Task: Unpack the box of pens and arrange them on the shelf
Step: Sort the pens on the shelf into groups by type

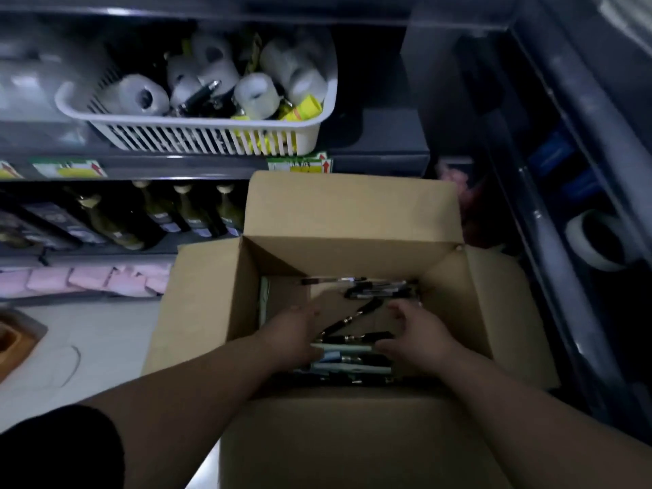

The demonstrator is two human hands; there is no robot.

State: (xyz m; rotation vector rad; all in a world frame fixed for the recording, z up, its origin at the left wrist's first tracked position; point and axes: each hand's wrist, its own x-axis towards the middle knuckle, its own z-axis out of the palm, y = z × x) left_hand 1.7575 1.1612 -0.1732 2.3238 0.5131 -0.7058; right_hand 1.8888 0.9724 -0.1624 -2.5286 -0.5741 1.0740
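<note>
An open cardboard box (211,305) stands on the floor in front of dark shelves, its flaps folded outward. Inside lie several pens, a black bunch (381,291) along the far wall and black and white ones (352,351) near the front. My left hand (296,333) and my right hand (420,333) reach down into the box on either side of the front pens, fingers loosely curved toward them. Whether either hand grips a pen is hidden by the hands themselves.
A white slatted basket (197,135) with tape rolls and a few dark pens sits on the shelf (176,164) above. Dark bottles (190,213) line the lower shelf, pink packets (88,280) below. More shelving runs along the right with a tape roll (599,241).
</note>
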